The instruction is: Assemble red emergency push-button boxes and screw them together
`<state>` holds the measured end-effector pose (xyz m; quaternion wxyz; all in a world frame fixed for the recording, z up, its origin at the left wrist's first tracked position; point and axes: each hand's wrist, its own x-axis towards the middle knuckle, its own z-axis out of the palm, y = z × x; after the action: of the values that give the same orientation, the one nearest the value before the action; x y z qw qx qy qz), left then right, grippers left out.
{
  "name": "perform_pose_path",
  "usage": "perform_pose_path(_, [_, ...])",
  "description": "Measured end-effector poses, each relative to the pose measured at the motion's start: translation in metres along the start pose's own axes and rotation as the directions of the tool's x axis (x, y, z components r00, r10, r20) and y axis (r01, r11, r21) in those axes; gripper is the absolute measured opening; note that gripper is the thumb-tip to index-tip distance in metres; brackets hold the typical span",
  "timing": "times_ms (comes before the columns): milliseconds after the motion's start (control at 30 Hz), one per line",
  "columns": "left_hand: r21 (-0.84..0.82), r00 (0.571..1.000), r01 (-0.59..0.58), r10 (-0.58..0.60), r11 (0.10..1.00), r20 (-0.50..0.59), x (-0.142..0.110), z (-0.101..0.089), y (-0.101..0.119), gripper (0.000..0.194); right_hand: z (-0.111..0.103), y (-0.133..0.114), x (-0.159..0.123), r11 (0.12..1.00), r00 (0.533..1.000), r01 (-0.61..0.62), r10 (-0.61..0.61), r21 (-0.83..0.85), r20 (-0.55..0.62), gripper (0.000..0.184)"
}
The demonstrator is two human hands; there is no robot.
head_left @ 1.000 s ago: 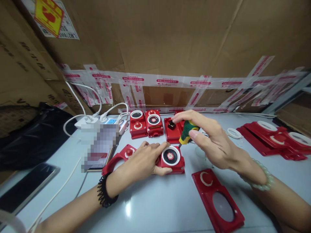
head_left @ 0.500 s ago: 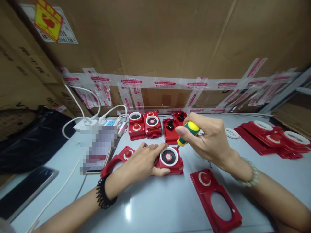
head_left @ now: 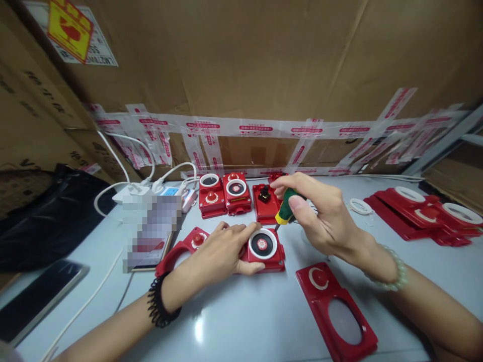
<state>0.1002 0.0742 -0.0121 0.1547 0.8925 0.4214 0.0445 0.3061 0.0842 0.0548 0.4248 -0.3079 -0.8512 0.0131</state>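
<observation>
My right hand (head_left: 320,216) is closed around the green-and-yellow handle of a screwdriver (head_left: 286,211). Its tip meets the upper right corner of a red box (head_left: 279,261), beside a white ring with a black disc inside. Across that box's left part lies my left hand (head_left: 222,250), thumb along the near side and fingers over the top, holding it down on the table. Partly under my left hand and wrist, a red cover (head_left: 193,236) with a red dome and a round opening sticks out to the left.
Behind stand two closed red boxes (head_left: 212,202) and open red bases (head_left: 260,211) with black parts. A loose red cover (head_left: 320,296) lies in front on the right, stacked covers (head_left: 405,221) further right. A white ring (head_left: 360,206), power strip (head_left: 166,193), phone (head_left: 41,296) and cables are also here.
My right hand's fingers have shifted round the screwdriver handle, which has turned and now shows mostly green. The tip stays at the box's corner. My left hand keeps its place.
</observation>
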Motion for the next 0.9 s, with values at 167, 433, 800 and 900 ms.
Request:
perform_pose_path(167, [0.008,1.0,0.0,0.0,1.0,0.001,0.0,0.0,0.0,0.064,-0.014,-0.004,0.003,0.998,0.985,-0.036,0.043,-0.044,0.169,0.035])
perform_pose_path(433, [0.013,1.0,-0.001,0.001,1.0,-0.008,-0.001,0.0,-0.001,0.063,-0.005,0.0,0.003,0.962,0.985,-0.15,0.124,-0.23,-0.124,0.028])
perform_pose_path(800, [0.006,1.0,-0.006,0.006,1.0,-0.009,-0.001,0.0,-0.002,0.065,-0.004,-0.002,0.003,0.994,0.994,-0.106,0.104,-0.037,-0.034,0.023])
perform_pose_path(900, [-0.006,1.0,-0.012,0.012,1.0,-0.009,-0.001,0.0,-0.001,0.066,-0.005,-0.004,0.005,0.996,0.993,-0.078,0.073,-0.045,-0.097,0.011])
